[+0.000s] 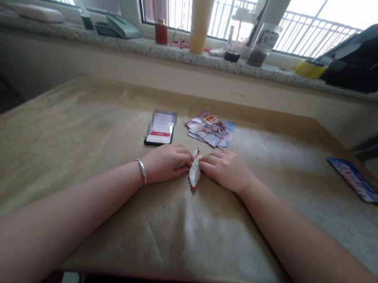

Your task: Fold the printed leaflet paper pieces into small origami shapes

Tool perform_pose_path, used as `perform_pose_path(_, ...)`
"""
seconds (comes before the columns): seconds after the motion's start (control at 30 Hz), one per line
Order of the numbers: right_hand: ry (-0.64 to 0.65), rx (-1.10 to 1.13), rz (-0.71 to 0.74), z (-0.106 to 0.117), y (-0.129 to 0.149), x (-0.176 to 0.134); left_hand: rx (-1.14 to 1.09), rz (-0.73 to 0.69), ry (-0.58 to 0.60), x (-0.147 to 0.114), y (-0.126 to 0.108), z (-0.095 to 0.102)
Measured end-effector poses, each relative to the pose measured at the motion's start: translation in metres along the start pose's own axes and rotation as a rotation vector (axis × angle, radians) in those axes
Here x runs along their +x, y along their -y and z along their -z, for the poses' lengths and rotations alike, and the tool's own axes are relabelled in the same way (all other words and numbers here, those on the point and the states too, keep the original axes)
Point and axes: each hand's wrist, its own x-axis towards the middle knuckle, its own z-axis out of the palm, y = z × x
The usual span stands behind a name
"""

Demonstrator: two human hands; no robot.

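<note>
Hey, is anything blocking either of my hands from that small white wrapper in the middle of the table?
Nothing visible does. Fingers of your left hand and right hand meet the small white wrapper from either side. The phone and fanned cards lie beyond, not between.

Left hand and right hand pinch a small white wrapper at a brown table, near a phone and colorful cards.
</note>
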Motion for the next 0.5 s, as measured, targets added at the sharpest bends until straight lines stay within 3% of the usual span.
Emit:
perform_pose_path(0.23,-0.026,0.2,-0.21,-0.0073,-0.0004,-0.0005,0.065,-0.014,0.021,0.0004,-0.0029,0.0004)
perform_pose_path(0.5,-0.078,0.283,-0.305,-0.0092,0.0046,0.0035,0.153,-0.027,0.028,0.0021,-0.0051,-0.0014)
